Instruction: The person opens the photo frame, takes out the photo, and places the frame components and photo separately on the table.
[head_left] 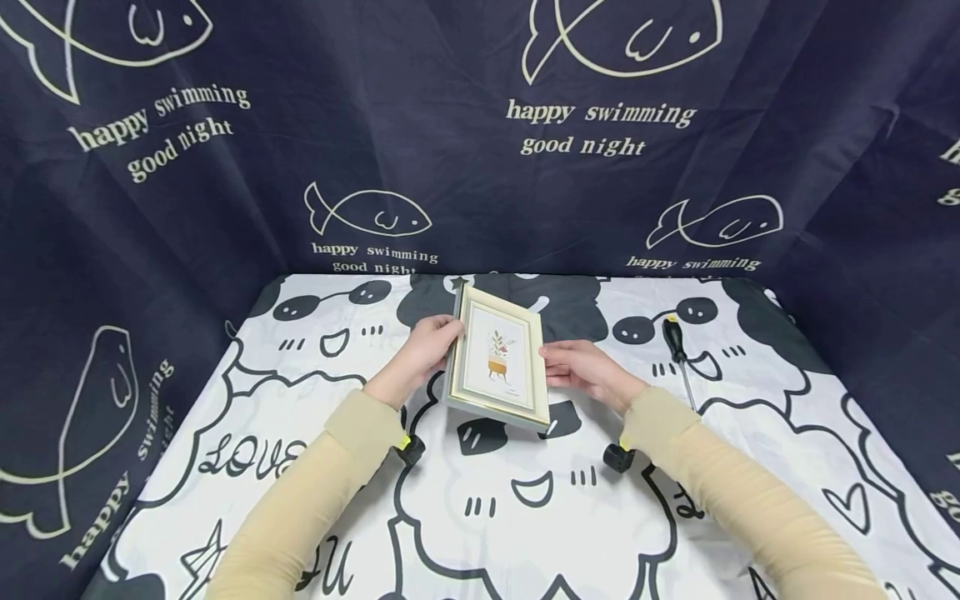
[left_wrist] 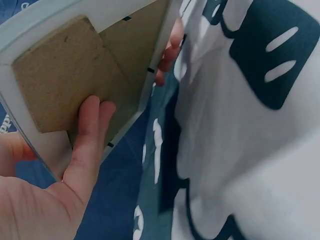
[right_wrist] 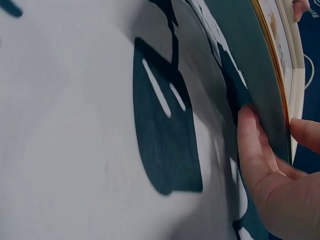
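Note:
A cream picture frame (head_left: 498,354) with a small print of a potted plant is held tilted up over the table, its front facing me. My left hand (head_left: 431,343) grips its left edge; in the left wrist view, fingers (left_wrist: 89,130) lie along the brown backing board (left_wrist: 57,75). On the opposite edge, my right hand (head_left: 585,367) holds the frame between thumb and fingers. The right wrist view shows the thumb by the front rim and fingers (right_wrist: 250,135) against the grey-green side. Small black tabs (left_wrist: 150,70) line the edge of the backing.
A screwdriver (head_left: 676,343) with a black handle lies to the right of my right hand. The table (head_left: 750,475) is covered by a white cloth with black cartoon drawings. Dark blue curtains (head_left: 480,108) with fish prints hang behind and on both sides.

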